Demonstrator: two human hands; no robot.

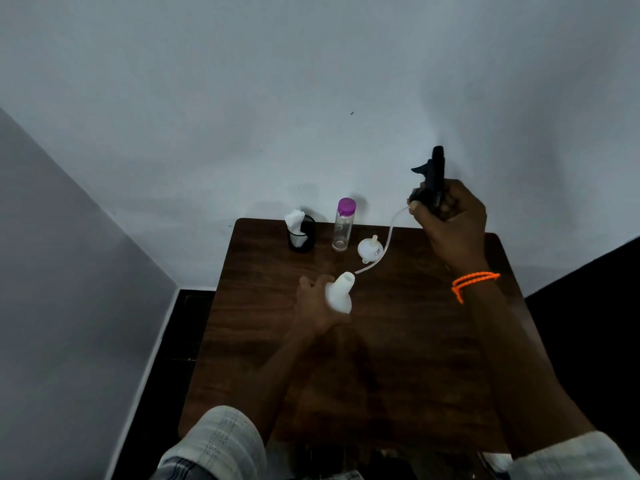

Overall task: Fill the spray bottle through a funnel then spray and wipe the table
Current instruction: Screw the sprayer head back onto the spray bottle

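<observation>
In the head view, the left hand [317,303] grips the white spray bottle [340,293] at the centre of the frame, its open neck pointing up above the dark wooden surface [398,341]. The right hand [448,216], upper right, is curled round the black trigger head [431,178], lifted clear of the bottle; its clear dip tube [388,240] trails down to the neck. Behind, a white funnel [370,249], a purple-capped bottle [343,225] and a mesh cup with tissue [302,233] stand along the surface's far edge.

A dark wooden surface [398,341] carries three things along its far edge — a black mesh cup [302,237] of tissue, a purple-capped clear bottle [343,225], and an upturned white funnel [370,248].
</observation>
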